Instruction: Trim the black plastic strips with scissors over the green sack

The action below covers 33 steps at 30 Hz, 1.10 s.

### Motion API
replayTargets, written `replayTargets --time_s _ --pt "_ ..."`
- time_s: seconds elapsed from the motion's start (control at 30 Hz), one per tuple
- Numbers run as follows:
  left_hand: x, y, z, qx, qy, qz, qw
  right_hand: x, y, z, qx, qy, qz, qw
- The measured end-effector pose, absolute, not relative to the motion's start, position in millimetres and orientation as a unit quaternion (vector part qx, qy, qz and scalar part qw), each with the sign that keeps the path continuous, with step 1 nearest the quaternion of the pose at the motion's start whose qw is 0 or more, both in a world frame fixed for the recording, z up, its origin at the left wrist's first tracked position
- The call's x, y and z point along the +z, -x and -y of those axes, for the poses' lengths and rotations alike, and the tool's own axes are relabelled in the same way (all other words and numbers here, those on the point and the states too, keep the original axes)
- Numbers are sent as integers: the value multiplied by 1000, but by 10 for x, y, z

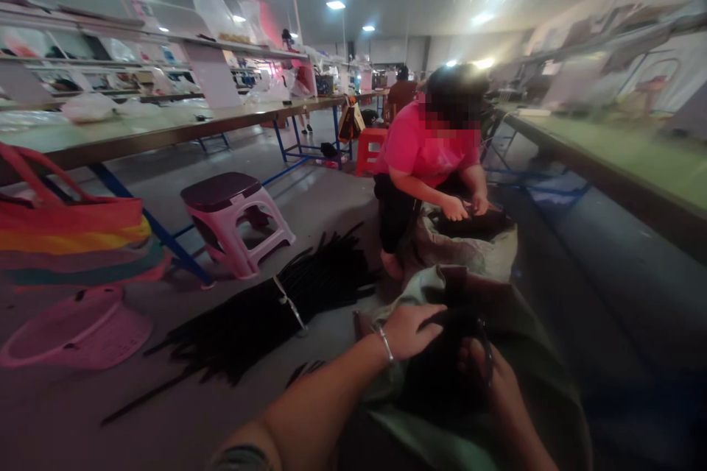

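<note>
My left hand (412, 333), with a bracelet at the wrist, is closed on a black strip (436, 318) above an open sack. My right hand (500, 375) grips what look like dark-handled scissors (487, 353), close by the strip's right end. The blades are lost against the dark material. Below both hands, the pale green sack (544, 353) holds a black mass (431, 383) whose pieces I cannot make out. To the left on the floor lies a bundle of long black strips (237, 324), bound with a light tie (290, 302).
A co-worker in a pink shirt (403, 140) bends over another sack (464, 254) just ahead. A purple stool (243, 224), pink basket (77, 331) and striped bag (71, 235) are on the left. Long worktables (138, 136) flank both sides; a red stool (369, 147) stands behind.
</note>
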<state>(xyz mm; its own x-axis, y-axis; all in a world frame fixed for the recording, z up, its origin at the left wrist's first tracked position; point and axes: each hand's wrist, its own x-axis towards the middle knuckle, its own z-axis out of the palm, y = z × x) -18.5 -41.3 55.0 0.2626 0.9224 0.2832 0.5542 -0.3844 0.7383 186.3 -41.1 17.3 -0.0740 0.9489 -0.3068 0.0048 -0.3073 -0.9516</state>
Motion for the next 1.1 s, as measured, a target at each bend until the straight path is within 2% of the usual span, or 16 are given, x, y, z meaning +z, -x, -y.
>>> replayTargets --time_s 0.13,0.3,0.5,0.77,1.1 --pt "466 131 371 357 -738 -510 260 140 -1896 402 584 550 438 406" --pt "388 87 291 274 -720 -560 306 195 -1887 411 582 555 443 396" --pt "328 219 84 270 -691 -598 304 246 -1883 406 586 542 470 377" --pt "325 271 31 327 -610 -563 452 187 -1935 345 579 550 528 289" --pt "279 281 -8 285 -690 -514 423 256 -1918 384 537 571 562 267"
